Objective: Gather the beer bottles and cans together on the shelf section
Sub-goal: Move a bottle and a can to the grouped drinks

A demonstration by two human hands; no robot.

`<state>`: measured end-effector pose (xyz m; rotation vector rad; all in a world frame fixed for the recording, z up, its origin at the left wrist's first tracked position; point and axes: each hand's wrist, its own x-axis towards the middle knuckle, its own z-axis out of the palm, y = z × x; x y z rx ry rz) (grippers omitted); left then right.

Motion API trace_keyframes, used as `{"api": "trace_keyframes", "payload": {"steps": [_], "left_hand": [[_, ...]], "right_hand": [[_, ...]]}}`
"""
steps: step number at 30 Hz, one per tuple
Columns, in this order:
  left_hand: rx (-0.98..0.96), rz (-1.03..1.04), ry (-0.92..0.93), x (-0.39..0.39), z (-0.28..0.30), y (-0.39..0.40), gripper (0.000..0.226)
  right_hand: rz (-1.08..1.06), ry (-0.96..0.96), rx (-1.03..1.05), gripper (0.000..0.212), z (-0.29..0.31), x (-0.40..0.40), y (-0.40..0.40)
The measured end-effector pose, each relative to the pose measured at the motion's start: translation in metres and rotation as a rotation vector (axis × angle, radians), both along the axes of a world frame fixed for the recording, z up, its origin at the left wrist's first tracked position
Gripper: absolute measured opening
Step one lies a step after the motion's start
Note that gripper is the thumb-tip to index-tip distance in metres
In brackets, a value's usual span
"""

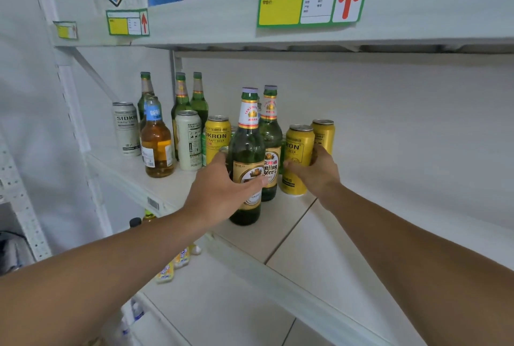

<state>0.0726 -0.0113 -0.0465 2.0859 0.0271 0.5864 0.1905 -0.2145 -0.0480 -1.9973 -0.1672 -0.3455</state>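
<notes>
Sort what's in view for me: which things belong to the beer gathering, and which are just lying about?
Job:
green glass bottle with gold label, held by left hand
yellow craft-beer can, held by right hand
clear amber-filled bottle
white shelf

Lying about:
green-and-yellow price tag
yellow packets on the lower shelf

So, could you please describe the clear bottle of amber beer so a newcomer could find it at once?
Look at the white shelf under the price tags, left end. Beside the grey can stands the amber bottle: the only clear glass one, with a blue neck label.
</notes>
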Motion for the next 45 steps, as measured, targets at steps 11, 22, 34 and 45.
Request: {"api": "trace_keyframes", "payload": {"steps": [11,22,34,45], "left_hand": [[0.050,-0.108,-0.068,-0.018,0.000,-0.007,0.059],[-0.071,-0.370,-0.062,-0.028,0.011,-0.099,0.039],[-0.022,-0.449,0.000,-0.076,0.026,-0.241,0.038],[-0.018,-0.546,0.045,-0.086,0.030,-0.371,0.034]], "right_hand": [[-0.147,-0.039,-0.026,0.069,0.014,-0.057,-0.063],[-0.343,-0.032,0.007,0.069,0.029,-0.156,-0.176],[-0.444,-0.046,0.012,0.071,0.026,-0.258,-0.329],[-0.562,-0.064,0.006,0.065,0.024,-0.326,-0.435]]}}
